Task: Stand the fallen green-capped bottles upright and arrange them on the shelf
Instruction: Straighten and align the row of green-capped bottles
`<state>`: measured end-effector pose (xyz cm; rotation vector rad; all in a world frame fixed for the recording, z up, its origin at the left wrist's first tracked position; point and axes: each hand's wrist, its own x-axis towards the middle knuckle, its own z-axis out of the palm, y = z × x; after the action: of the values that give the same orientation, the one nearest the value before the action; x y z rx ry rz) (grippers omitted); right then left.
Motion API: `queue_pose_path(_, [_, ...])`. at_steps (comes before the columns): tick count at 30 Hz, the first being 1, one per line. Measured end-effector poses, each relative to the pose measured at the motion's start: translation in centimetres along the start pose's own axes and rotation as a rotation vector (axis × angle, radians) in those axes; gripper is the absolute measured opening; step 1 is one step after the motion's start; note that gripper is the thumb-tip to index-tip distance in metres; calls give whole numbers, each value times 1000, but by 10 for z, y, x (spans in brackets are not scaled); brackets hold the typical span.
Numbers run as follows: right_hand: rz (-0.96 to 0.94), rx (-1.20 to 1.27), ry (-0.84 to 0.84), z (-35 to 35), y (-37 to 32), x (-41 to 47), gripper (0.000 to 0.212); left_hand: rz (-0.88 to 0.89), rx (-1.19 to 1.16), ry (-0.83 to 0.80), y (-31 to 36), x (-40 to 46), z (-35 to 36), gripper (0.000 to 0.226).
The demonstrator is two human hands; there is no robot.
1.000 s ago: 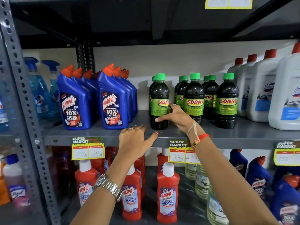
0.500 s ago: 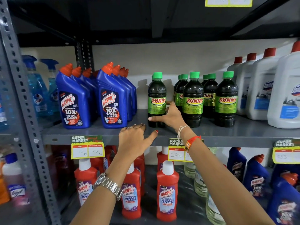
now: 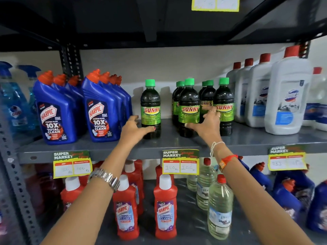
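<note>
A grey metal shelf (image 3: 177, 144) in a shop aisle runs across the view, with a pale wall behind it. On it the green-capped bottles all stand upright: one lone bottle (image 3: 151, 108) with a green "SUNNY" label stands apart to the left, and a cluster of the same dark bottles (image 3: 203, 105) stands just beside it to the right, in rows front to back.

The left hand (image 3: 134, 129) is spread, thumb reaching to the base of the lone bottle; whether it touches is unclear. The right hand (image 3: 206, 123) is open too, fingers spread against the front bottle of the cluster (image 3: 189, 108) and its neighbours, gripping nothing.

Left of these stand blue "HARPIC" bottles (image 3: 79, 110) reading "POWER PLUS 10X TOTAL CLEAN"; to the right, white red-capped bottles (image 3: 276, 101) whose label is too blurred to read. "SUPER MARKET" price tags (image 3: 180, 161) hang from the shelf edge; the left one shows "100". Below stand red "HARPIC BATHROOM CLEANER" bottles (image 3: 164, 209).
</note>
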<state>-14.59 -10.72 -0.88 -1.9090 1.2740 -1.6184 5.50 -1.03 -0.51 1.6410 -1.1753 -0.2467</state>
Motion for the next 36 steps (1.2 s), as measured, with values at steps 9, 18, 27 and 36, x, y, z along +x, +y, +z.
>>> queue_pose_path(9, [164, 96, -381, 4, 22, 18, 83, -64, -112, 39, -5, 15, 17, 74])
queue_pose_path(18, [158, 172, -434, 16, 33, 36, 80, -125, -292, -144, -10, 22, 10, 67])
queue_pose_path(27, [166, 195, -459, 21, 36, 40, 81, -130, -308, -155, -11, 23, 10, 67])
queue_pose_path(36, [86, 127, -222, -11, 21, 19, 80, -44, -70, -121, -5, 9, 7, 83])
